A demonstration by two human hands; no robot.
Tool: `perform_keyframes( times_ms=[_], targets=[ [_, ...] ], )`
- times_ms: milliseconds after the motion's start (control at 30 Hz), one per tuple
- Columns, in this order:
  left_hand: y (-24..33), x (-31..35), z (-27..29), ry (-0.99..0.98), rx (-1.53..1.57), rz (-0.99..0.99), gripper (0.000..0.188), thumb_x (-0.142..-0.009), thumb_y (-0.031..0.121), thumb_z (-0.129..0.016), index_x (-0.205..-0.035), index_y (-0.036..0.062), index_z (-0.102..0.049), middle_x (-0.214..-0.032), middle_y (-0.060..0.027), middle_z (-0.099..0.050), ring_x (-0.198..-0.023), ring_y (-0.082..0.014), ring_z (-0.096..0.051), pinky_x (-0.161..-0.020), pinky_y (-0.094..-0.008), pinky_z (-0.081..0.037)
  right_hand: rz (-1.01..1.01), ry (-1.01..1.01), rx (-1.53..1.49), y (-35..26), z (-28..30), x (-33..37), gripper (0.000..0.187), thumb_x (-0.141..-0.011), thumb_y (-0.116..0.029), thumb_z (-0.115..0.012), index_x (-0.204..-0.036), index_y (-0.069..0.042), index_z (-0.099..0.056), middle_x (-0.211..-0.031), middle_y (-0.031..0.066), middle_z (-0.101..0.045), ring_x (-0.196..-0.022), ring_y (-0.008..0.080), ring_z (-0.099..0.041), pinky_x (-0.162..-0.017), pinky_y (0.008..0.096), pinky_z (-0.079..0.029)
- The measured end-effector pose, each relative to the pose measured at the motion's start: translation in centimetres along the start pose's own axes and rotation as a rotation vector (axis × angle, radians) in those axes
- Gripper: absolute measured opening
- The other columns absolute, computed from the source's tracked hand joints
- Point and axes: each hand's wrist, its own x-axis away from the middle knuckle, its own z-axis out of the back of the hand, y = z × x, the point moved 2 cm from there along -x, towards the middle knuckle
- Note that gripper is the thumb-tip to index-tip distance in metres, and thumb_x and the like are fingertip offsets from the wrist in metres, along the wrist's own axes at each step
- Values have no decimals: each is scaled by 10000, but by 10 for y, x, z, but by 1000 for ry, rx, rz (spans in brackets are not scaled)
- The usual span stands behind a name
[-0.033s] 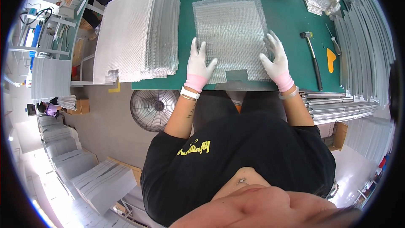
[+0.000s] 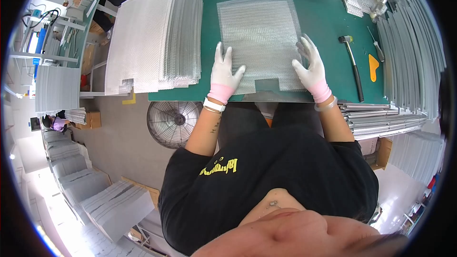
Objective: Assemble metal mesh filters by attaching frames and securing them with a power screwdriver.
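On the green tabletop in front of me lies a silvery metal mesh panel (image 2: 261,43) with a notch in its near edge. More than one sheet seems to be layered there. My left hand (image 2: 225,71), in a white glove with a pink cuff, rests against the panel's left side, fingers spread and thumb over the mesh. At the right side is my right hand (image 2: 312,69), gloved alike, its fingers apart beside the edge and its thumb reaching over the mesh. Neither hand is closed around anything.
A tall stack of mesh panels (image 2: 147,38) stands left of my work. To the right lie a hammer (image 2: 354,69), a screwdriver (image 2: 377,47) and an orange scraper-like piece (image 2: 373,68), with upright mesh sheets (image 2: 412,57) beyond. Below the table edge stands a round fan (image 2: 174,123).
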Motion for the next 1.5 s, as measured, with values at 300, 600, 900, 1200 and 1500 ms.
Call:
perform_keyframes(
  times_ms=[300,600,900,1200,1500],
  targets=[
    [7,-3,0,-11,-39,24,779,-787,348,-781,-1383,-62,-492,-1520,-303,-313,-1356,-446,-414,-1106,-448,-406,-338,51,-243,33,0,-2,642,-860,19,-604,-1475,-24,-426,-1486,148,-466,-1242,218,-559,-1028,315,-483],
    [5,-4,1,-18,-11,29,773,-778,312,-792,-1382,-66,-490,-1518,-303,-328,-1374,-436,-399,-1133,-447,-380,-59,-103,525,27,3,-1,480,-839,-116,-656,-1308,-48,-580,-1467,229,-461,-1317,417,-474,-1109,434,-408],
    [4,-6,-1,-41,-53,36,787,-777,340,-771,-1400,-51,-490,-1527,-288,-312,-1370,-430,-402,-1135,-446,-370,-54,-110,553,29,1,0,488,-825,-107,-664,-1293,-4,-575,-1438,239,-477,-1326,403,-465,-1126,422,-388],
    [6,-9,-1,-61,-47,79,734,-773,286,-760,-1366,-71,-514,-1516,-298,-330,-1376,-438,-385,-1146,-443,-356,-174,-273,781,9,0,-10,459,-835,-179,-644,-1271,-43,-599,-1434,220,-490,-1289,396,-498,-1072,419,-431],
    [7,-3,-3,-91,-380,-20,759,-860,489,-597,-1438,13,-469,-1524,-185,-409,-1418,-394,-351,-1199,-509,-205,134,-213,1029,24,4,3,459,-848,-254,-629,-1284,-110,-602,-1469,196,-458,-1338,439,-415,-1118,568,-313]
  ],
)
